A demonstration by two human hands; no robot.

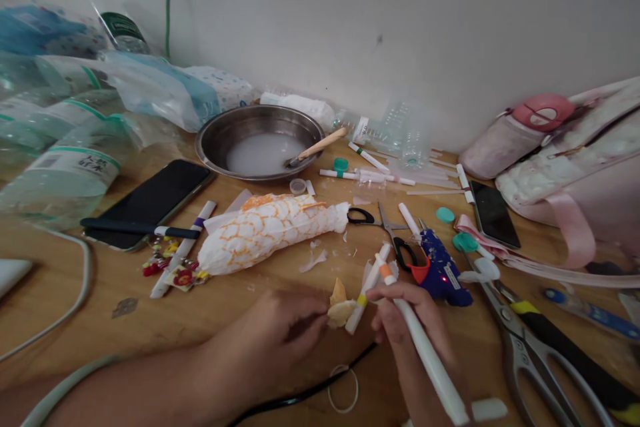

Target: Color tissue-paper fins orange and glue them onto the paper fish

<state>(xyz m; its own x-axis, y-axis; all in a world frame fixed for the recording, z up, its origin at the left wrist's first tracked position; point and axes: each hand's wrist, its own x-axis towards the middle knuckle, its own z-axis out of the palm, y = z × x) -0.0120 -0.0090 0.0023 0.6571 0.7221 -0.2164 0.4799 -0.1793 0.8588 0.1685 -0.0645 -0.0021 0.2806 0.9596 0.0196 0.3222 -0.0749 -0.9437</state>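
Observation:
My left hand point(283, 333) is closed in a pinch on a small scrap of yellowish paper point(340, 307) near the table's front edge. My right hand point(407, 320) grips a white marker with an orange tip point(425, 347), its tip pointing up beside the scrap. A second white marker with a yellow band point(367, 290) lies between the hands. Just beyond them lies a paper fish point(267, 230), white with orange scale lines.
A steel bowl of cloudy liquid point(260, 140) with a brush stands behind the fish. Black scissors point(385, 227), a blue glue gun point(440, 267), large shears point(540, 340), two phones point(150, 200) and a pink bag point(570, 167) crowd the wooden table point(100, 280). Plastic bottles point(60, 153) lie at left.

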